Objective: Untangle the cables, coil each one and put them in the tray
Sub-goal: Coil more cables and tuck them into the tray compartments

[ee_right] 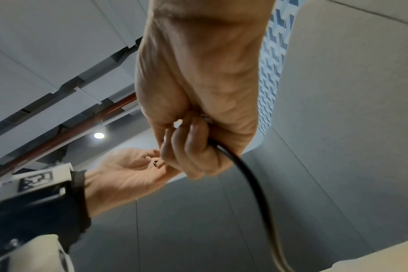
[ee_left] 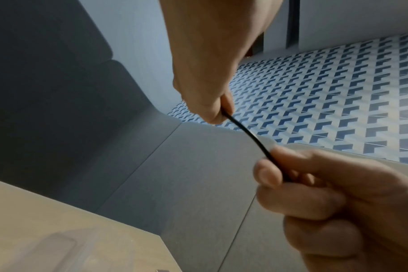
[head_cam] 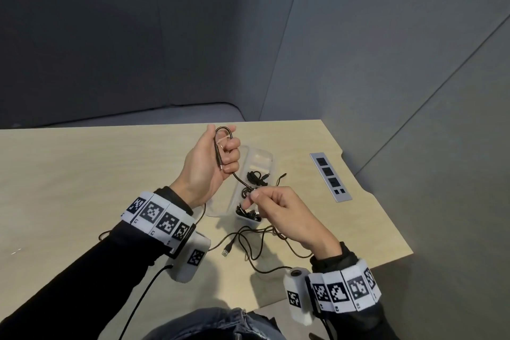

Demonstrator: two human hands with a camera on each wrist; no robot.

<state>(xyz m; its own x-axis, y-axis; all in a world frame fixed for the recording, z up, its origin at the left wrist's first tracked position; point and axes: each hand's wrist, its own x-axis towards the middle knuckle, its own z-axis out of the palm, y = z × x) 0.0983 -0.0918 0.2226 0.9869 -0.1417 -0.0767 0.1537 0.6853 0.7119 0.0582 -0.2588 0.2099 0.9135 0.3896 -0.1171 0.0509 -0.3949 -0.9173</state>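
While both hands work above it, the bench (head_cam: 82,179) presents a pale wood-grain top with its right edge stepped and angled. Nearest the person, below and between the wrists, loose black cables (head_cam: 256,243) lie tangled on the bench, one ending in a USB plug (head_cam: 226,250) just left of the right hand.

The right hand (head_cam: 287,215) pinches a black cable (head_cam: 240,181) between thumb and forefinger, the other fingers curled. The left hand (head_cam: 209,163), raised and farther out, is closed around the same cable, which loops over its fingertips and runs down across the palm. A short taut run of cable spans the gap between the two hands; they are near each other but not touching. The left wrist view confirms this span (ee_left: 245,132) passing from one grip to the other.

Directly beyond the right hand and right of the left hand, a clear plastic tray (head_cam: 265,157) sits on the bench. It holds at least two bundles of black cable (head_cam: 255,176); how neatly they are coiled cannot be told.

Farther right of the hands, a grey power panel (head_cam: 330,176) with dark sockets is set flush into the bench. Grey partition walls (head_cam: 386,63) enclose the far and right sides.
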